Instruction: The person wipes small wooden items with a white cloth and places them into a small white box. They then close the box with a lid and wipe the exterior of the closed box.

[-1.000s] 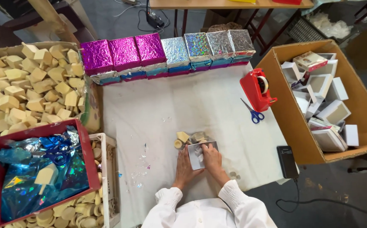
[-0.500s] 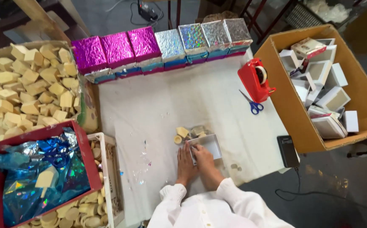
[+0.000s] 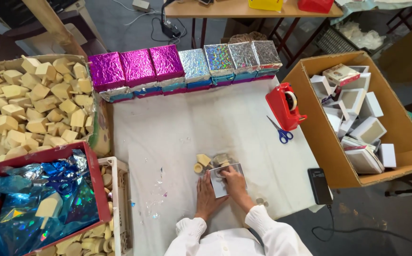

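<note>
- We see a small white box (image 3: 221, 182) lying on the counter (image 3: 206, 128), close to the near edge, right in front of the person.
- The left hand (image 3: 208, 195) lies flat with fingers spread, pressing on the left side of the white box and the cloth beside it. It grips nothing.
- The right hand (image 3: 232, 182) rests on top of the box with bent fingers, pushing down on it. We cannot tell if it pinches anything.
- We think the box is light, thin card. It may slide on the cloth and dent if squeezed hard, so it is best held by its side edges.
- A few little wooden pieces (image 3: 210, 161) sit just behind the box, touching it or almost.
- A row of shiny wrapped boxes (image 3: 182, 66) stands along the far edge: pink-purple ones on the left, silver sparkly ones on the right.
- A red tape holder (image 3: 284, 105) and blue scissors (image 3: 282, 133) lie near the right side.
- A big brown carton (image 3: 310, 109) on the right holds many white boxes.
- On the left, a carton of wooden blocks (image 3: 30, 104) and a red tray (image 3: 94, 185) of blue shiny foil sit.
</note>
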